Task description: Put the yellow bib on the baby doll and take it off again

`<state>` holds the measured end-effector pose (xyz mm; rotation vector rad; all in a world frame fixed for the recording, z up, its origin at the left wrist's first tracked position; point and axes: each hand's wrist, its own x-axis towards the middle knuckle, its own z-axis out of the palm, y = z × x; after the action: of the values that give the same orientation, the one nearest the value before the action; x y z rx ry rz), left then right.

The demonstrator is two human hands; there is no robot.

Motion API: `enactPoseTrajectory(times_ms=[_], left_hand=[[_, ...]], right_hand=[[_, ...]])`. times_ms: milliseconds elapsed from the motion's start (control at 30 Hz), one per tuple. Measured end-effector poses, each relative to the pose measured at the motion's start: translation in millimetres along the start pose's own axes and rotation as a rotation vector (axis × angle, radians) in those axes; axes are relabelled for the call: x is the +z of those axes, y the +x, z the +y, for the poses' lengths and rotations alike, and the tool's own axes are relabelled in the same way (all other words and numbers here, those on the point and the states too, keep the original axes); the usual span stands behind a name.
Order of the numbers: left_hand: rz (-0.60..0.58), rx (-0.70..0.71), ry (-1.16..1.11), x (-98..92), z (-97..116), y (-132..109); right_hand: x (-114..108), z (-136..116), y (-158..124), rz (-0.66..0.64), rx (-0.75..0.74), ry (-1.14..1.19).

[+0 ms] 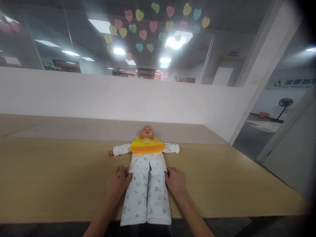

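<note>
from here i see my left hand [118, 184] and my right hand [175, 181] lying flat and open, pinching nothing, each pressed on an outer edge of the white printed cotton pyjamas [147, 194] near the hips. between my hands, the vinyl baby doll [146, 132] lies on its back, arms out, on a pale wooden tabletop [49, 171]. the pyjamas are already on it, and a yellow-and-orange silicone bib [147, 146] already covers its chest, just ahead of my hands. a dark gap shows between the pyjama legs; i cannot tell whether the front is fastened.
</note>
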<state>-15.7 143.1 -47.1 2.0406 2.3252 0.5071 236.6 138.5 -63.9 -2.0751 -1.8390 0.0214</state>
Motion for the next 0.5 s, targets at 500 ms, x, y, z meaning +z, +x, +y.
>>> enactPoseTrajectory(times_ms=[500], left_hand=[[0.06,-0.025,-0.113,7.0,-10,4]], right_hand=[[2,5,2,0.012,0.037,0.07]])
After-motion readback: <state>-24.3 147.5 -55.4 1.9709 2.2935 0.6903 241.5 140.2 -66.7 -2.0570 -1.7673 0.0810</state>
